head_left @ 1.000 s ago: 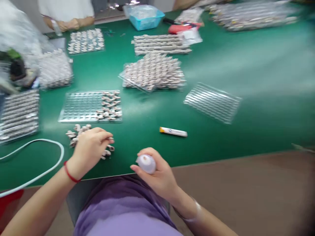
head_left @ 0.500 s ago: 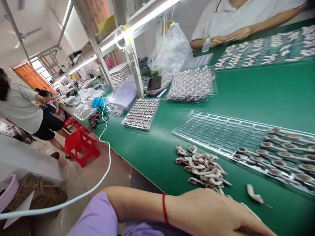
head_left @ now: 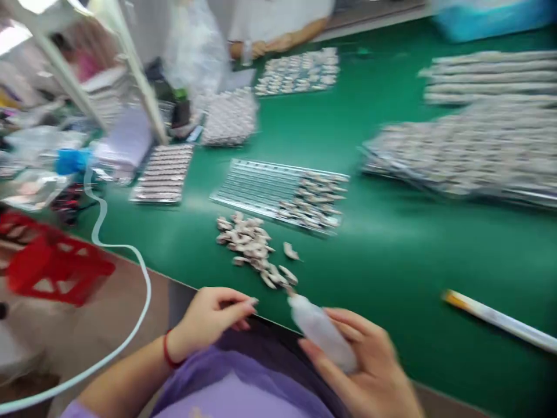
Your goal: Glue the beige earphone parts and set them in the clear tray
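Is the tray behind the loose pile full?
The tray is only partly filled: pale pieces sit at its right end; the rest looks bare.

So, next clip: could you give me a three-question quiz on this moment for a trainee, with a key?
1. What does the person's right hand hold?

2. True or false: the clear tray just behind the loose pile of small pale pieces is filled from end to end.

3. Where does the white tube with an orange end lie?
A) inside the clear tray
B) on the green table, toward the right edge of the picture
C) on the red stool

Key:
1. A white squeeze bottle.
2. False; pieces fill only its right part.
3. B.
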Motion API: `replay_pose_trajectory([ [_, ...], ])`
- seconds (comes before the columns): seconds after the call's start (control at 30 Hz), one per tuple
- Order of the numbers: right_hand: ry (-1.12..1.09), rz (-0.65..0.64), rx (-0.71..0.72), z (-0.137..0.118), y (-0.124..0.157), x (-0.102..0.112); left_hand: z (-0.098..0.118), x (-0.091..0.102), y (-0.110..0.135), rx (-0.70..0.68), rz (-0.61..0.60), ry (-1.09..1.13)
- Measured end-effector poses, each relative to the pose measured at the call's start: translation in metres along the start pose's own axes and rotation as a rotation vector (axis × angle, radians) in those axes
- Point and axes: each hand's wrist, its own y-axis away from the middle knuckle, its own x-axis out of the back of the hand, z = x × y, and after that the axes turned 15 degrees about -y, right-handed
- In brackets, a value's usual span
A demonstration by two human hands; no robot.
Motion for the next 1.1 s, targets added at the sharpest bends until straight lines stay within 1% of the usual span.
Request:
replay_pose_trajectory([
  [0.03,0.022,-0.044,0.037,-0.006,-0.006,-0.001,0.0,0.002,-0.005,-0.002,0.003,0.001],
  [0.1,0.059,-0.071,0.112,-0.011,-0.017,-0.003,-0.002,0.007,-0.017,-0.008,-0.015,0.001],
  [0.17,0.048,-0.094,0.173,-0.012,-0.025,-0.004,-0.003,0.01,-0.027,-0.008,-0.028,-0.009],
  [0.3,-0.006,-0.137,0.215,-0.014,-0.028,-0.003,-0.003,0.009,-0.03,-0.031,0.03,-0.105],
  [0.47,-0.027,-0.15,0.27,-0.015,-0.029,-0.003,-0.003,0.004,-0.027,-0.123,0.098,-0.185],
  [0.6,-0.018,-0.176,0.321,-0.013,-0.031,-0.001,-0.008,0.0,-0.028,-0.293,0.203,-0.317],
  [0.7,0.001,-0.188,0.332,-0.012,-0.031,0.001,-0.011,-0.004,-0.029,-0.426,0.3,-0.451],
  [0.83,0.023,-0.208,0.32,-0.012,-0.031,0.002,-0.014,-0.008,-0.029,-0.536,0.364,-0.555],
  [0.97,0.037,-0.211,0.33,-0.011,-0.031,0.002,-0.016,-0.009,-0.028,-0.574,0.392,-0.601],
  [1.1,0.053,-0.214,0.326,-0.011,-0.03,0.003,-0.017,-0.01,-0.029,-0.563,0.417,-0.605],
])
